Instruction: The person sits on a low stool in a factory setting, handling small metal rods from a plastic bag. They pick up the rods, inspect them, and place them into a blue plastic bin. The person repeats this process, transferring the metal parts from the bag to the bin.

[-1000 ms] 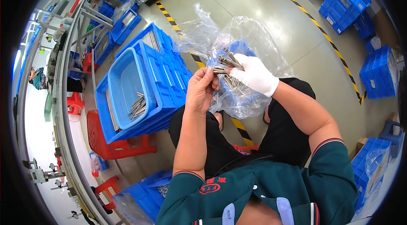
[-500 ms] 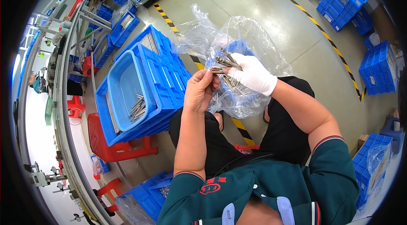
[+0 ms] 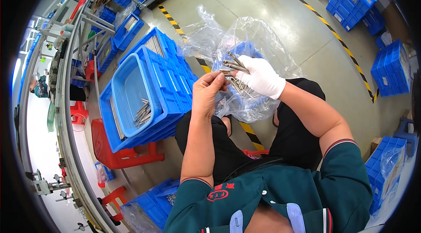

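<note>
I clasp metal pins (image 3: 236,63) in the gloved right hand (image 3: 259,77); the bare left hand (image 3: 208,89) pinches their ends.
Beneath the grip, a clear plastic bag (image 3: 252,112) holds more; leftward, a blue basket (image 3: 124,87) holds some: partway, I judge.

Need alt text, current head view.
A white-gloved right hand holds slim silver metal rods while the bare left hand touches their ends, above a clear plastic bag of similar rods. Left: light-blue plastic basket atop stacked blue plastic crates.
</note>
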Motion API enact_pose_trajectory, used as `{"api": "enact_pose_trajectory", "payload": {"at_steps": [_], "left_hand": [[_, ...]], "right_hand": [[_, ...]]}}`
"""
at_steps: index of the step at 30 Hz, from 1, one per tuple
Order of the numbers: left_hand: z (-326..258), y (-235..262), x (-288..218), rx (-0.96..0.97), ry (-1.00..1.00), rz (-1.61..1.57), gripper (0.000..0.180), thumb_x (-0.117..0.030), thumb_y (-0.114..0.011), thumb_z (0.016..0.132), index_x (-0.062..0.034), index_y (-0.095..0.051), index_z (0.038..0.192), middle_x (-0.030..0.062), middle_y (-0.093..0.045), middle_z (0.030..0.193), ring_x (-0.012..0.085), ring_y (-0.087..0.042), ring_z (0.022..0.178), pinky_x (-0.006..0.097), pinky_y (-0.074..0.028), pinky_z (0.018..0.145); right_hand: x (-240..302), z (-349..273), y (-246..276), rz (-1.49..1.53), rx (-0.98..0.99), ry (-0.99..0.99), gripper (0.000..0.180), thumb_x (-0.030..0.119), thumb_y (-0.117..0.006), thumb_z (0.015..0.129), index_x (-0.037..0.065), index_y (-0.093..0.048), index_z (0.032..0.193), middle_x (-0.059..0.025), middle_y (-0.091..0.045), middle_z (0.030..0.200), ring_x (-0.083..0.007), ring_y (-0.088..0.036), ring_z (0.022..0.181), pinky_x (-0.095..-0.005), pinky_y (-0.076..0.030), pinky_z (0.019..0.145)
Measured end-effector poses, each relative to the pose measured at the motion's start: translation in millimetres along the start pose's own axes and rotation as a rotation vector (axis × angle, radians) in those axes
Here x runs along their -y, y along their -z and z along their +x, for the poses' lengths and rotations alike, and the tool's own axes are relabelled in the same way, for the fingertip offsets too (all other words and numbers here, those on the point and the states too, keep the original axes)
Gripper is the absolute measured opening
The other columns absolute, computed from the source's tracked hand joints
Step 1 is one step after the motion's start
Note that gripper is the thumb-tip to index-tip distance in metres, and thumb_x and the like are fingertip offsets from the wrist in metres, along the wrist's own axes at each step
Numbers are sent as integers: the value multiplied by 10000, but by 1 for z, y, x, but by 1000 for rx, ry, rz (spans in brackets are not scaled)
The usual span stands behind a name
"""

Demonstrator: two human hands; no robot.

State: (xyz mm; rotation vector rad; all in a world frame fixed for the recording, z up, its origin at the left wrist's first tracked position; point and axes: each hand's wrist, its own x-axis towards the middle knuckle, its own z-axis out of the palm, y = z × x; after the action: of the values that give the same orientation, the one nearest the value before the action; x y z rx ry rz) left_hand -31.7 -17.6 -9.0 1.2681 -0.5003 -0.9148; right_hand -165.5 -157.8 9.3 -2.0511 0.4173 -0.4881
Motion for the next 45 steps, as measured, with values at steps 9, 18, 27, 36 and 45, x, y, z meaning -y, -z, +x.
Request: {"api": "enact_pose_trajectory", "payload": {"at_steps": [9, 18, 27, 36, 45], "left_hand": [[3, 9, -4, -9, -40, -12, 213, -168, -656, 883, 22, -676, 977, 46, -663, 819, 87, -560, 693, 224, -448, 654], [1, 8, -5, 29, 1, -39, 207, -147, -678, 861, 28, -682, 971, 45, -658, 817, 97, -545, 720, 239, -428, 675], [-2, 2, -5, 23, -34, 59, 217, -149, -685, 850, 40, -681, 957, 51, -655, 796, 88, -528, 702, 229, -414, 663], [1, 16, -12, -100, -74, 64, 219, -179, -645, 888, 33, -670, 937, 63, -664, 808, 113, -581, 718, 239, -440, 670], [-1, 9, -4, 31, -1, -42, 238, -205, -644, 893, 13, -663, 988, 51, -671, 834, 92, -557, 721, 237, -428, 674]], "right_hand": [[0, 3, 1, 7, 126, -50, 258, 295, -595, 879, 43, -542, 883, -176, -586, 741, -358, -578, 715, -405, -434, 638], [4, -1, 2, -118, 110, -6, 252, 313, -586, 877, 65, -545, 876, -161, -596, 723, -361, -593, 706, -412, -445, 628], [-1, -2, 1, -117, 100, 15, 221, 259, -623, 870, 53, -548, 897, -146, -564, 691, -311, -558, 651, -359, -435, 621], [-15, 4, -5, 157, 138, -103, 306, 307, -586, 882, 3, -576, 918, -166, -576, 724, -288, -553, 676, -369, -435, 655], [-5, 5, -7, 206, 203, -231, 354, 340, -562, 906, -10, -607, 930, -124, -574, 706, -203, -533, 647, -342, -430, 627]]}}
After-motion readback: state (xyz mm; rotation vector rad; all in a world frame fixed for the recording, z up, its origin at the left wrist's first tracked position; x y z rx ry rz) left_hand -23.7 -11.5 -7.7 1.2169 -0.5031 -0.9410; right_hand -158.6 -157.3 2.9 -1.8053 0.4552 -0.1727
